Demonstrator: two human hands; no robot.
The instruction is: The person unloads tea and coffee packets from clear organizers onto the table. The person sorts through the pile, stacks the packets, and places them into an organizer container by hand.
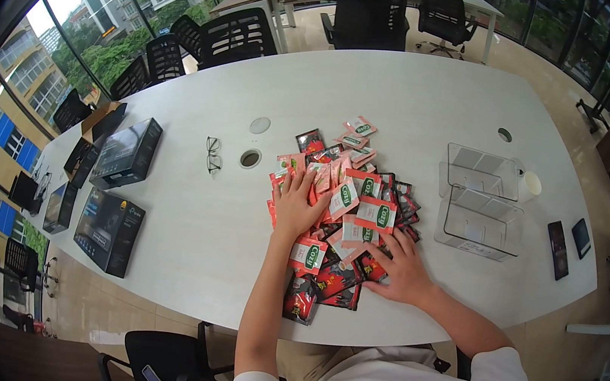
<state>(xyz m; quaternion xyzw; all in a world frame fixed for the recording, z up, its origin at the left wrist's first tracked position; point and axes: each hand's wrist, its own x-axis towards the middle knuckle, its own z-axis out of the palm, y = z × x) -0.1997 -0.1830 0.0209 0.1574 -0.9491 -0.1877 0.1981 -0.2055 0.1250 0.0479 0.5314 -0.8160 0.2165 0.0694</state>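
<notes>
A heap of small sachets lies in the middle of the white table (192, 245). Some are pink and red with a green "Cozy" label, like the sachet (376, 214) near the top; others are black and red, like the packet (300, 301) at the near edge. My left hand (299, 203) rests on the heap's left side, fingers spread over pink sachets. On the right side, my right hand (403, 270) touches the packets with its fingers apart. Neither hand visibly grips a sachet. Sachets under the palms and deep in the heap are hidden.
Two clear plastic bins (480, 223) stand right of the heap, beside a white cup (529, 186). Two phones (558, 250) lie farther right. Glasses (213, 155) and a cable hole (250, 158) are to the left, then black boxes (108, 231). Chairs surround the table.
</notes>
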